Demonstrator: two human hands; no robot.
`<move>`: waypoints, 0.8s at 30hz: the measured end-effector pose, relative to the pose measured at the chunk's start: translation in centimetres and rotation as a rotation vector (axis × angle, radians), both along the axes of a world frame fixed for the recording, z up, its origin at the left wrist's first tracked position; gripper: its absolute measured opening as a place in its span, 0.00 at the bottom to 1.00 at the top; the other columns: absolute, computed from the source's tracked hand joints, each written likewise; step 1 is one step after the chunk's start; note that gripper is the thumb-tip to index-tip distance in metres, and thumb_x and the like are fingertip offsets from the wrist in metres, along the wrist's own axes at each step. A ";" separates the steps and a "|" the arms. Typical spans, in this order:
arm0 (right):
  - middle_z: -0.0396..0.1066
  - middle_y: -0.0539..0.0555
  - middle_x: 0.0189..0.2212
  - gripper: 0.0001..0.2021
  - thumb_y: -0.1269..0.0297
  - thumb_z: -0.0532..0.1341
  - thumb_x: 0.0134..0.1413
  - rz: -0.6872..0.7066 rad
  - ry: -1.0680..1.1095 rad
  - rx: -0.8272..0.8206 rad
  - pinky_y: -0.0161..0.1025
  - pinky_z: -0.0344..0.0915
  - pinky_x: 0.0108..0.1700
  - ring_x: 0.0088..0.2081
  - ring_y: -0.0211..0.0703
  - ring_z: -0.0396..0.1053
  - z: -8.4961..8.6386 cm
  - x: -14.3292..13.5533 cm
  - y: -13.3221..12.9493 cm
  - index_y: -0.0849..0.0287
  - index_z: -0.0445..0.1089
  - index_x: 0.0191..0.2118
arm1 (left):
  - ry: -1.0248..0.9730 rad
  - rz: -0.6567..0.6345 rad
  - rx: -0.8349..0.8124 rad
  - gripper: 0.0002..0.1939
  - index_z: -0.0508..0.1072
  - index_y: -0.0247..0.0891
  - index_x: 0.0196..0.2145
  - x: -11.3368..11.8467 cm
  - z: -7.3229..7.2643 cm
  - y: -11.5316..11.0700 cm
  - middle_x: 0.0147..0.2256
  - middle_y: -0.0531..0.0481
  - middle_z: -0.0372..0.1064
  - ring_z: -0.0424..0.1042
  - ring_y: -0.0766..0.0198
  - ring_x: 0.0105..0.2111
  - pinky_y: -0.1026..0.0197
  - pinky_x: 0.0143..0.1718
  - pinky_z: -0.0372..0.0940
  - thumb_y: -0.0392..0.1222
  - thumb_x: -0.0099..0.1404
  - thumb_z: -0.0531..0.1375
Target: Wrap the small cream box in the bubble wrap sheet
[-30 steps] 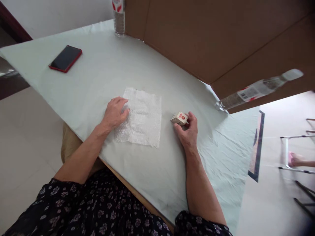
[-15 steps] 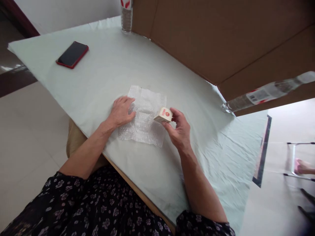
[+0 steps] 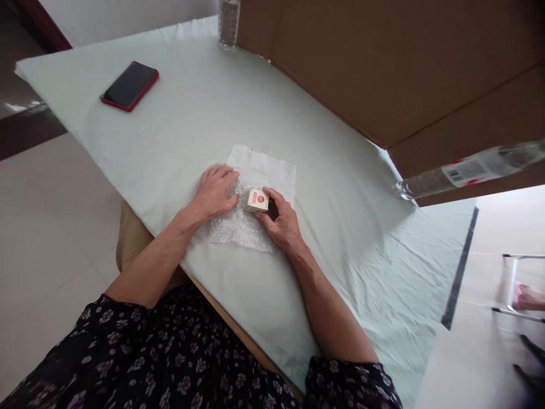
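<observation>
A small cream box (image 3: 256, 200) with red print is over the middle of a sheet of bubble wrap (image 3: 242, 230). My right hand (image 3: 281, 221) grips the box at its right end between thumb and fingers. On the left edge of the sheet rests my left hand (image 3: 215, 192), fingers apart, holding nothing. Its thumb points toward the box, with a small gap between them. The bubble wrap lies flat on a pale green cloth (image 3: 340, 227), and my hands cover parts of both its sides.
A phone in a red case (image 3: 130, 85) lies at the far left of the table. A large brown cardboard panel (image 3: 374, 68) stands along the back, with a clear bottle (image 3: 229, 25) at its left end and another bottle (image 3: 464, 170) at its right. A person's foot (image 3: 528, 296) shows at the far right.
My right hand has carried the box left and down, from the right edge of the bubble wrap to its middle. My left hand has stayed on the sheet. The view has shifted slightly.
</observation>
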State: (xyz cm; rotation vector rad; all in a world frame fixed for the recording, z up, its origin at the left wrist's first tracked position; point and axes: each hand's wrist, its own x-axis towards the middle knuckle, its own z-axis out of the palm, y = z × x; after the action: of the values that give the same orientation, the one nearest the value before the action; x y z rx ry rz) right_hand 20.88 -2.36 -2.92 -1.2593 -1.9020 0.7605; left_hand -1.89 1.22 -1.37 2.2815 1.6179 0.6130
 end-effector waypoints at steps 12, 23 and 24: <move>0.68 0.57 0.64 0.30 0.64 0.63 0.56 0.057 -0.044 -0.001 0.57 0.61 0.66 0.64 0.56 0.66 0.5 0.1 -0.1 0.51 0.62 0.65 | -0.060 0.031 -0.056 0.28 0.71 0.33 0.59 -0.2 1.4 -0.1 0.61 0.36 0.67 0.64 0.45 0.63 0.43 0.67 0.58 0.42 0.61 0.58; 0.69 0.59 0.61 0.30 0.47 0.62 0.57 -0.048 0.260 -0.056 0.51 0.68 0.59 0.61 0.52 0.68 -0.3 0.6 0.0 0.50 0.63 0.63 | 0.052 -0.320 0.032 0.25 0.72 0.44 0.58 -1.4 5.3 -9.3 0.67 0.39 0.59 0.53 0.39 0.70 0.37 0.68 0.55 0.41 0.62 0.64; 0.69 0.59 0.61 0.30 0.46 0.63 0.57 -0.063 0.283 -0.050 0.51 0.69 0.59 0.61 0.52 0.69 -0.3 0.6 0.0 0.50 0.64 0.62 | 0.067 -0.303 0.038 0.25 0.73 0.43 0.57 -1.1 4.8 -9.9 0.68 0.38 0.57 0.53 0.39 0.70 0.36 0.68 0.54 0.39 0.62 0.64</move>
State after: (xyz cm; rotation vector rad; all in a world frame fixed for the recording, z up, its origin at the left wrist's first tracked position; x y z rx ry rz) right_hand 21.50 -2.33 -3.18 -1.1677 -1.6177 0.9069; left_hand -2.96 -8.72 3.47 2.5303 1.2581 0.5009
